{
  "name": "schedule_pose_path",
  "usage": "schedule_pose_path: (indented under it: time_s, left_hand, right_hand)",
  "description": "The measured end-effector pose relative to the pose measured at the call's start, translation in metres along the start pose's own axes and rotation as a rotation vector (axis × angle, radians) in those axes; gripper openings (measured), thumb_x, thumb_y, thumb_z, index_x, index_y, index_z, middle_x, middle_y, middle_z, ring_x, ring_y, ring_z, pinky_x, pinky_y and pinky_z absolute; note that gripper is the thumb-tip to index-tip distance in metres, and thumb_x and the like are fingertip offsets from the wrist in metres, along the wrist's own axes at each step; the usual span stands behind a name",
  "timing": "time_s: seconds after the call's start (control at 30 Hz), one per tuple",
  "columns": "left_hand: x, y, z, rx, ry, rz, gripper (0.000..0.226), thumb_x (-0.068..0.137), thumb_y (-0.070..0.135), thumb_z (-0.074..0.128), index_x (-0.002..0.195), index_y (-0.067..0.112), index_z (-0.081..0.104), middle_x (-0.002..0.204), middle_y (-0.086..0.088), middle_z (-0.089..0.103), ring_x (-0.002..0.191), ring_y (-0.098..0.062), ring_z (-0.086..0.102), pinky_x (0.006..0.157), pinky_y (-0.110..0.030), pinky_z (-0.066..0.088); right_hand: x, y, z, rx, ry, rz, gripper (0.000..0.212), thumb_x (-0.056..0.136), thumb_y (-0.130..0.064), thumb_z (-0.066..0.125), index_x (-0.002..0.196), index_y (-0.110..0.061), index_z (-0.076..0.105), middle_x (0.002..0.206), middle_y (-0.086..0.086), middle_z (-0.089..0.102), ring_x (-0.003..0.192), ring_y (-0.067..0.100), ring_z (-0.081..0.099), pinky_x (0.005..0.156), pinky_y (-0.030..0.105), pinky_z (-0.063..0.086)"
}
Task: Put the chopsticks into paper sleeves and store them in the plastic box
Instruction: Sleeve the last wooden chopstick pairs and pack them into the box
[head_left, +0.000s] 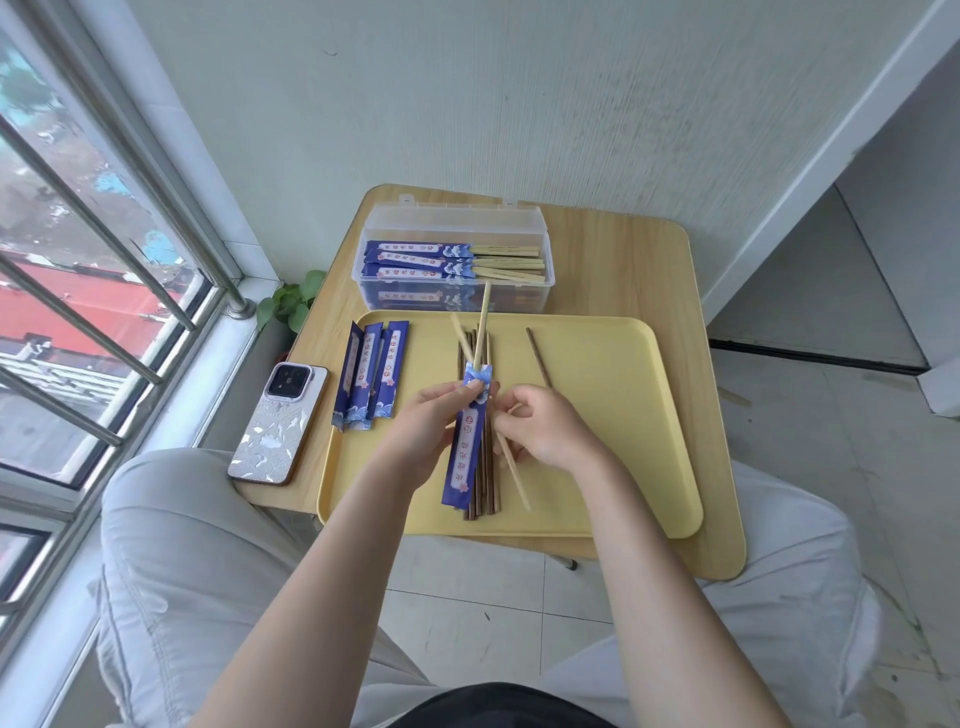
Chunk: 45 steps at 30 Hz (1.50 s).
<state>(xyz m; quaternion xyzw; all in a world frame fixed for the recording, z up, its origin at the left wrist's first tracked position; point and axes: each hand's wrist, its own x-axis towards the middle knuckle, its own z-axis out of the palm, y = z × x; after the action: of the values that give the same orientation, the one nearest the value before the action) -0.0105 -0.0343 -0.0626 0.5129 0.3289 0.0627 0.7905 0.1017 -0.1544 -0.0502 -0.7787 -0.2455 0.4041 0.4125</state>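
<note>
Your left hand (441, 415) pinches the sleeve (467, 441) mouth; right hand (540, 421) grips a pale chopstick (511, 467). Hold the mouth open and feed straight.

Bright window (78, 234) daylight, sharp, edges bowed

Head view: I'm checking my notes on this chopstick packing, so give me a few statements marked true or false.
1. The left hand holds a blue paper sleeve with a light chopstick sticking out of its top. True.
2. The plastic box is closed with its lid. False: it is open, with sleeved chopsticks inside.
3. Spare sleeves lie on the left part of the yellow tray. True.
4. The phone lies inside the tray. False: it lies on the table, left of the tray.
5. One dark chopstick lies apart from the pile, to its right. True.
</note>
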Motion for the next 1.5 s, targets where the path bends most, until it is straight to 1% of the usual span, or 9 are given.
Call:
schedule_pose_path:
  time_s: [0.1, 0.23, 0.4, 0.5, 0.63, 0.8, 0.9, 1.17, 1.5]
  left_hand:
    - [-0.001, 0.003, 0.001, -0.024, 0.1, 0.063, 0.031, 0.1, 0.027, 0.058, 0.112, 0.004, 0.074, 0.096, -0.011, 0.07, 0.087, -0.023, 0.063, 0.082, -0.033, 0.049]
    - [-0.002, 0.004, -0.009, -0.05, 0.193, 0.081, 0.031, 0.101, 0.03, 0.057, 0.112, 0.008, 0.074, 0.101, -0.008, 0.071, 0.091, -0.02, 0.064, 0.089, -0.037, 0.048]
    - [0.0, 0.001, -0.009, -0.075, 0.22, 0.082, 0.033, 0.1, 0.033, 0.057, 0.116, 0.008, 0.072, 0.098, -0.008, 0.07, 0.091, -0.018, 0.066, 0.085, -0.033, 0.051]
    - [0.002, 0.0, 0.001, -0.057, 0.196, 0.07, 0.033, 0.1, 0.031, 0.057, 0.117, 0.005, 0.071, 0.094, -0.007, 0.07, 0.079, -0.012, 0.066, 0.077, -0.028, 0.049]
    - [0.001, 0.0, 0.012, -0.008, 0.111, 0.048, 0.032, 0.1, 0.027, 0.058, 0.115, 0.002, 0.071, 0.092, -0.011, 0.069, 0.078, -0.017, 0.063, 0.072, -0.027, 0.049]
    - [-0.005, 0.016, -0.004, 0.221, 0.014, -0.13, 0.019, 0.101, 0.015, 0.056, 0.108, 0.001, 0.065, 0.1, -0.016, 0.075, 0.076, -0.024, 0.071, 0.068, -0.033, 0.057]
    - [-0.007, 0.025, -0.015, 0.502, -0.053, -0.171, 0.016, 0.1, 0.017, 0.052, 0.101, 0.005, 0.064, 0.082, -0.012, 0.071, 0.066, -0.021, 0.063, 0.062, -0.031, 0.052]
    - [-0.006, 0.028, -0.002, 0.74, -0.032, -0.174, 0.021, 0.089, 0.012, 0.046, 0.076, 0.006, 0.061, 0.061, -0.006, 0.06, 0.052, -0.018, 0.051, 0.056, -0.028, 0.045]
    - [-0.003, 0.022, -0.001, 0.747, -0.033, -0.116, 0.023, 0.089, 0.007, 0.047, 0.073, 0.007, 0.063, 0.064, 0.0, 0.061, 0.049, -0.009, 0.055, 0.051, -0.022, 0.049]
  right_hand:
    - [-0.003, 0.001, -0.005, 0.064, -0.054, 0.015, 0.005, 0.094, -0.007, 0.057, 0.095, -0.01, 0.061, 0.07, 0.004, 0.066, 0.058, 0.019, 0.064, 0.059, 0.029, 0.056]
    - [-0.003, 0.013, -0.021, 0.248, 0.029, 0.057, 0.009, 0.092, -0.002, 0.063, 0.096, -0.009, 0.067, 0.073, 0.005, 0.065, 0.057, 0.015, 0.06, 0.06, 0.028, 0.053]
    - [0.0, 0.015, -0.029, 0.962, 0.163, 0.108, 0.006, 0.093, -0.002, 0.064, 0.095, -0.007, 0.067, 0.078, 0.006, 0.07, 0.063, 0.015, 0.066, 0.058, 0.024, 0.056]
    - [0.004, 0.009, -0.015, 1.176, 0.189, 0.134, 0.005, 0.094, -0.005, 0.063, 0.096, -0.007, 0.067, 0.077, 0.004, 0.071, 0.063, 0.013, 0.068, 0.057, 0.023, 0.057]
    - [0.005, 0.001, 0.011, 1.111, 0.197, 0.137, 0.013, 0.1, -0.006, 0.055, 0.103, -0.003, 0.068, 0.083, 0.009, 0.071, 0.068, 0.018, 0.068, 0.06, 0.026, 0.059]
    - [0.008, -0.003, -0.002, 1.033, 0.544, 0.05, 0.022, 0.109, -0.015, 0.037, 0.099, -0.007, 0.055, 0.082, 0.014, 0.066, 0.058, 0.021, 0.064, 0.057, 0.031, 0.058]
    - [0.01, 0.001, -0.017, 0.947, 0.67, 0.038, 0.027, 0.11, -0.019, 0.033, 0.09, -0.014, 0.05, 0.075, 0.01, 0.06, 0.046, 0.015, 0.05, 0.049, 0.025, 0.043]
    - [0.008, 0.003, -0.024, 0.947, 0.702, 0.036, 0.029, 0.11, -0.019, 0.032, 0.088, -0.014, 0.051, 0.072, 0.009, 0.059, 0.044, 0.013, 0.043, 0.048, 0.024, 0.036]
    - [0.009, 0.007, -0.024, 0.919, 0.689, 0.0, 0.028, 0.11, -0.018, 0.033, 0.09, -0.014, 0.052, 0.072, 0.009, 0.059, 0.045, 0.014, 0.046, 0.05, 0.026, 0.038]
